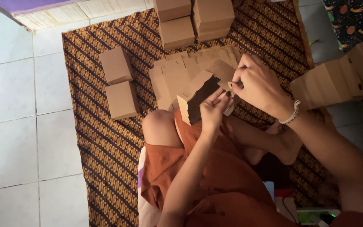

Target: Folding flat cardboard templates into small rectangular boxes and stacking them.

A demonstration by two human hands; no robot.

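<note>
A partly folded brown cardboard box (198, 88) with a scalloped flap is held over my knee. My left hand (213, 110) grips its near side from below. My right hand (257, 84) pinches a small flap at the box's upper right corner. Under it lies a spread of flat brown box blanks (177, 71) on the patterned mat (97, 126). A white bracelet sits on my right wrist.
Two finished brown boxes (118, 84) stand to the left on the mat, several more (194, 19) at the top. A fanned stack of cardboard blanks (328, 82) lies to the right. White floor tiles (13, 126) lie at left.
</note>
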